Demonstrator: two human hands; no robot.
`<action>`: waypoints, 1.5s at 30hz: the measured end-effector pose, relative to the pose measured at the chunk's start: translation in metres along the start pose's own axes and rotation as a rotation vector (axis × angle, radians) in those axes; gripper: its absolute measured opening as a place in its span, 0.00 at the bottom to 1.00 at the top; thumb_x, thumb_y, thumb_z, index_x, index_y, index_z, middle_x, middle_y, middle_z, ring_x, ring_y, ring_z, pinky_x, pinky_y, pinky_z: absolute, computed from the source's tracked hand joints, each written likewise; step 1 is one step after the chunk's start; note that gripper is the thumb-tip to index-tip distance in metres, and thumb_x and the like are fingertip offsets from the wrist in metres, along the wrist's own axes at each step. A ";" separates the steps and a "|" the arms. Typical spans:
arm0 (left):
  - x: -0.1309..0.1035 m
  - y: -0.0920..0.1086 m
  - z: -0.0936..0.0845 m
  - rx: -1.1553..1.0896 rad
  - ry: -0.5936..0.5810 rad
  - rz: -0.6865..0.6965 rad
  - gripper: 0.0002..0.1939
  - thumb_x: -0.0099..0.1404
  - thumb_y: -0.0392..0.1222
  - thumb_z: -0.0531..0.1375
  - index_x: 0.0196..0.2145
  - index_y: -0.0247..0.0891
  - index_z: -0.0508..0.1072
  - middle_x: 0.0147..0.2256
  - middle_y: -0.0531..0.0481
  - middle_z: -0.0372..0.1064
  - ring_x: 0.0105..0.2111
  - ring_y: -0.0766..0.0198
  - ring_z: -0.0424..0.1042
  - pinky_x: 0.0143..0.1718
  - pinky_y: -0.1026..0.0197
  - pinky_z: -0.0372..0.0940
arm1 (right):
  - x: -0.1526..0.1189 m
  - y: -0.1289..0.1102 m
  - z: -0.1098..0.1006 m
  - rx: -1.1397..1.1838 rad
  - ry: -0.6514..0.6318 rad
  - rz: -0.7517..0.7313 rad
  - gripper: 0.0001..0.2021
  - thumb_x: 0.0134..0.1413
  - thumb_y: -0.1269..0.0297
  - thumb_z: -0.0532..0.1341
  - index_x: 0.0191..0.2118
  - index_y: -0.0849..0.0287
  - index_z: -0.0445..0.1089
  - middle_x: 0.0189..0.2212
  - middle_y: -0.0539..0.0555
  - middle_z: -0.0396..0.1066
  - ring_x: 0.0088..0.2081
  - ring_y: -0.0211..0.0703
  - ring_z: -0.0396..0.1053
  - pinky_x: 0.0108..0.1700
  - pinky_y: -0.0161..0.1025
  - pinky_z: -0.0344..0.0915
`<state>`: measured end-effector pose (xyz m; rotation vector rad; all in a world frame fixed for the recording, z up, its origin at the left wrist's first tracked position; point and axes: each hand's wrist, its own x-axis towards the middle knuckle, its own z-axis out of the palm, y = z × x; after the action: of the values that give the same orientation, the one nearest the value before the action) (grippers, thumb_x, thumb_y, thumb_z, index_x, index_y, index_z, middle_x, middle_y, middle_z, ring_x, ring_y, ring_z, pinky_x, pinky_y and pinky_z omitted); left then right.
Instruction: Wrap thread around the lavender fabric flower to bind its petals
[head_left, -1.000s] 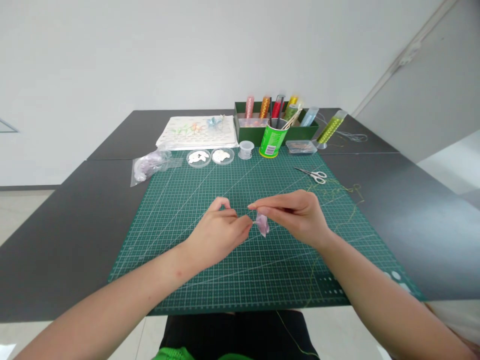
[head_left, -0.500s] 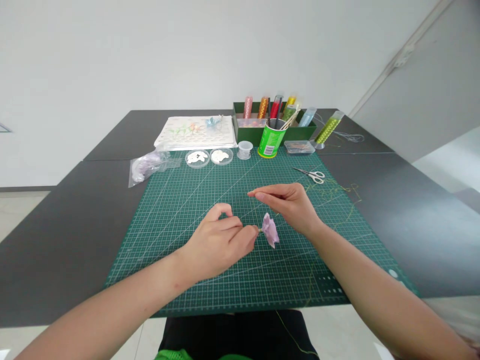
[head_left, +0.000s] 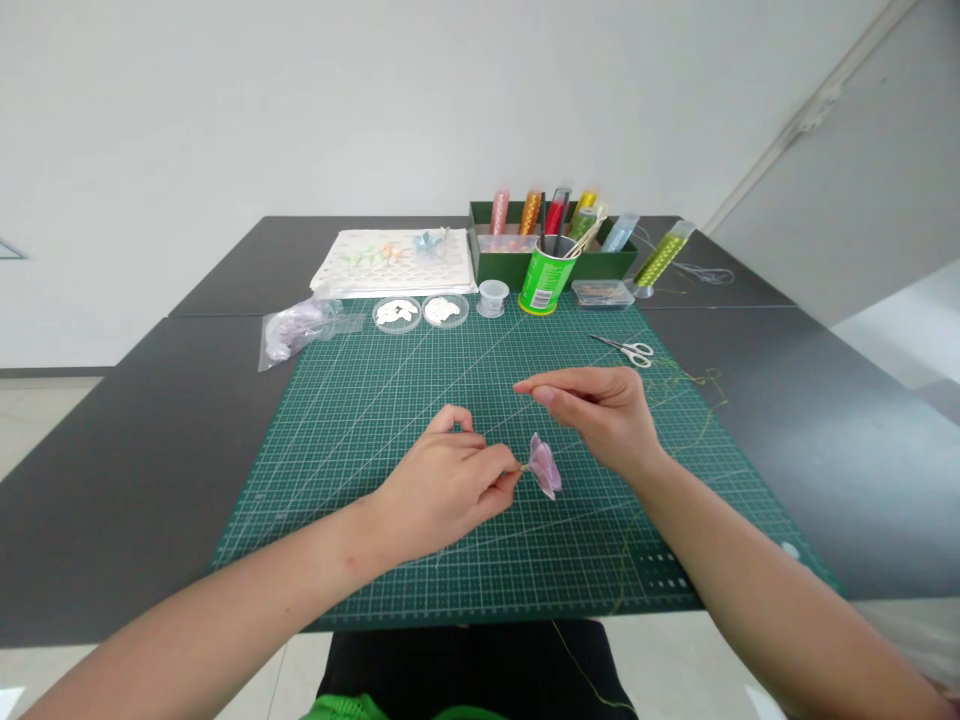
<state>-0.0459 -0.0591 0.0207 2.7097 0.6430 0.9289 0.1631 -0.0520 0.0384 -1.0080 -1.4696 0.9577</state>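
The left hand (head_left: 454, 485) pinches the purple flower (head_left: 545, 467) by its stem above the cutting mat (head_left: 420, 580); the right hand's (head_left: 611, 415) fingertips close together nearby. Petals look light, soft, easily creased; the stem suits gripping.

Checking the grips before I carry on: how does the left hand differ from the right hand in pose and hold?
The left hand pinches the stem of the pale purple flower; the right hand is clear of the flower, and whether it pinches fine thread I can't tell.
The left hand's fingers are bent, while the right hand's reach out nearly straight.
Both are bare and over the green mat.
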 end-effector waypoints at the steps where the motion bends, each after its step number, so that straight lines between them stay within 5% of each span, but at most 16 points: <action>1: 0.000 0.000 0.000 0.009 0.002 0.007 0.11 0.72 0.33 0.58 0.30 0.39 0.70 0.20 0.62 0.68 0.20 0.70 0.65 0.45 0.58 0.59 | -0.001 -0.001 0.000 -0.012 0.003 -0.010 0.04 0.55 0.63 0.70 0.35 0.49 0.85 0.31 0.52 0.83 0.36 0.49 0.81 0.33 0.42 0.76; 9: 0.000 0.005 -0.007 0.125 0.105 0.122 0.10 0.72 0.32 0.58 0.32 0.40 0.69 0.22 0.62 0.72 0.22 0.71 0.67 0.45 0.60 0.61 | 0.005 0.007 0.001 -0.170 -0.080 0.005 0.06 0.56 0.63 0.69 0.37 0.51 0.85 0.37 0.52 0.84 0.40 0.49 0.82 0.44 0.43 0.79; 13: 0.003 0.003 -0.017 0.200 0.233 0.119 0.08 0.71 0.30 0.59 0.34 0.40 0.69 0.21 0.63 0.72 0.20 0.72 0.67 0.42 0.59 0.62 | 0.007 0.015 -0.001 -0.223 -0.155 0.029 0.09 0.57 0.60 0.67 0.38 0.55 0.85 0.37 0.55 0.84 0.37 0.48 0.81 0.39 0.40 0.76; 16: 0.006 -0.004 -0.023 0.226 0.309 0.055 0.07 0.70 0.30 0.61 0.34 0.39 0.70 0.21 0.64 0.72 0.20 0.72 0.70 0.41 0.58 0.61 | 0.008 0.017 -0.004 -0.262 -0.213 0.060 0.13 0.59 0.55 0.66 0.38 0.59 0.85 0.24 0.53 0.78 0.23 0.37 0.69 0.24 0.34 0.61; 19: 0.008 -0.012 -0.026 0.216 0.371 -0.024 0.08 0.69 0.31 0.61 0.32 0.39 0.70 0.22 0.62 0.75 0.20 0.71 0.71 0.41 0.56 0.62 | 0.008 0.015 -0.005 -0.284 -0.313 0.127 0.16 0.58 0.53 0.66 0.37 0.63 0.85 0.14 0.46 0.61 0.18 0.30 0.49 0.21 0.33 0.44; 30: 0.009 -0.020 -0.025 0.210 0.399 -0.237 0.07 0.69 0.35 0.62 0.32 0.40 0.75 0.21 0.62 0.76 0.20 0.69 0.71 0.44 0.55 0.64 | 0.008 0.002 -0.019 -0.097 -0.642 0.171 0.13 0.58 0.58 0.68 0.39 0.64 0.84 0.15 0.46 0.63 0.18 0.29 0.45 0.19 0.35 0.40; 38: 0.009 -0.026 -0.023 0.180 0.237 -0.341 0.09 0.70 0.35 0.60 0.30 0.41 0.74 0.20 0.62 0.75 0.18 0.69 0.66 0.46 0.53 0.63 | 0.007 -0.002 -0.024 0.100 -0.796 0.119 0.10 0.59 0.60 0.70 0.39 0.62 0.85 0.14 0.46 0.64 0.16 0.27 0.46 0.18 0.35 0.40; 45: 0.004 -0.028 -0.007 0.117 -0.081 -0.188 0.09 0.68 0.32 0.58 0.29 0.38 0.72 0.18 0.61 0.68 0.19 0.70 0.63 0.47 0.54 0.60 | 0.007 -0.001 -0.022 0.214 -0.680 0.043 0.06 0.57 0.63 0.71 0.39 0.57 0.85 0.13 0.48 0.67 0.15 0.28 0.47 0.18 0.34 0.41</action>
<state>-0.0569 -0.0326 0.0189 2.7115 0.9432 0.7540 0.1847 -0.0448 0.0443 -0.5748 -1.8387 1.5506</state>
